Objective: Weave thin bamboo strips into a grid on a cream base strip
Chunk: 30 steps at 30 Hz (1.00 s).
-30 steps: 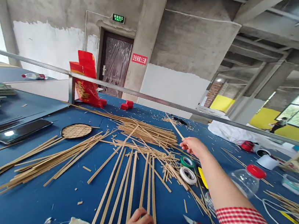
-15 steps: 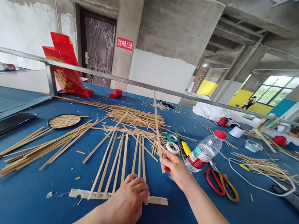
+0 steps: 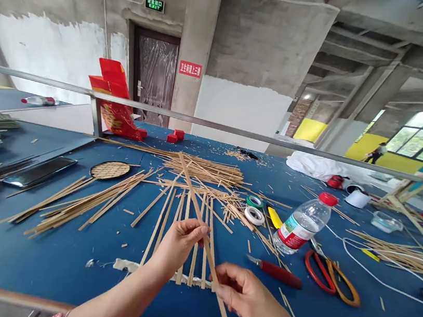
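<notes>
A long bamboo strip (image 3: 194, 193) slants above the table. My left hand (image 3: 182, 241) pinches it around its middle between thumb and fingers. Lower down, my right hand (image 3: 242, 291) has thumb and forefinger closed on the same strip, whose near end sticks out below. Beneath both hands, several bamboo strips (image 3: 161, 219) lie side by side, their near ends on a white tape band (image 3: 123, 265) that my left forearm partly covers. Just beyond my right hand lies a red-handled knife (image 3: 277, 274).
To the right stand a water bottle (image 3: 302, 224), scissors (image 3: 321, 273), a yellow cutter (image 3: 274, 217) and tape rolls (image 3: 254, 215). Loose strips (image 3: 91, 202) lie left, near a woven round piece (image 3: 110, 170) and a phone (image 3: 40, 171). A metal rail (image 3: 216, 125) crosses behind.
My left hand has lifted off the laid strips and now grips the strip my right hand held up. The right hand has moved down to its lower end. The view has turned left.
</notes>
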Motion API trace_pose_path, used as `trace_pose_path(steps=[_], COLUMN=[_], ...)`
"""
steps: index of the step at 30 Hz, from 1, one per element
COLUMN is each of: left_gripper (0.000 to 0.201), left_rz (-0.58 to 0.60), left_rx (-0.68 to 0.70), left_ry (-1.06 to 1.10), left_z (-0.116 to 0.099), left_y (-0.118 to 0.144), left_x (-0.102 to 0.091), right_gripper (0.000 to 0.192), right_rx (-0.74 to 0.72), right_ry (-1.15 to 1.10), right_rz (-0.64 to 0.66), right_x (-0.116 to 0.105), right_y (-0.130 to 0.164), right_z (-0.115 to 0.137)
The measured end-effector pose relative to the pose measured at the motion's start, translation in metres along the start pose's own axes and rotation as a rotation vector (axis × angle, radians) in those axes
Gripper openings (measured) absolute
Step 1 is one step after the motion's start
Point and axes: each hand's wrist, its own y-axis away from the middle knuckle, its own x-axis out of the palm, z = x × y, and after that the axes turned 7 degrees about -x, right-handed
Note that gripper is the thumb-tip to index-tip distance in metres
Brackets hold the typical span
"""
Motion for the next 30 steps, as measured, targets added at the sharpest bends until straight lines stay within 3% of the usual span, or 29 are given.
trace_pose_path(steps=[6, 10, 12, 15, 18, 20, 23, 30], left_gripper=[0.035, 0.047, 0.046, 0.028, 0.027, 0.03, 0.031, 0.027], left_rz=[0.051, 0.117, 0.024, -0.163, -0.306, -0.376, -0.414, -0.401], left_rx=[0.011, 0.041, 0.064, 0.141, 0.145, 0.133, 0.114, 0.058], left_ry=[-0.042, -0.349, -0.574, -0.844, -1.0, -1.025, -1.039, -1.104], left_z=[0.014, 0.005, -0.006, -0.021, -0.025, -0.02, -0.007, 0.003], left_y=[0.005, 0.001, -0.006, -0.021, -0.038, -0.047, -0.056, -0.061], left_x=[0.007, -0.009, -0.028, -0.063, -0.094, -0.107, -0.115, -0.111], right_gripper=[0.023, 0.02, 0.02, 0.023, 0.021, 0.02, 0.024, 0.017], right_rx=[0.062, 0.019, 0.021, 0.126, 0.226, 0.252, 0.194, 0.073], right_ry=[-0.04, 0.162, 0.414, 0.924, 1.062, 1.118, 1.182, 1.269], right_rz=[0.038, -0.066, -0.201, -0.371, -0.459, -0.48, -0.395, -0.084], right_x=[0.001, -0.027, -0.054, -0.098, -0.131, -0.141, -0.134, -0.081], right_y=[-0.004, -0.027, -0.05, -0.093, -0.137, -0.165, -0.206, -0.297], right_z=[0.0, -0.001, 0.001, 0.002, 0.0, -0.002, -0.007, -0.021])
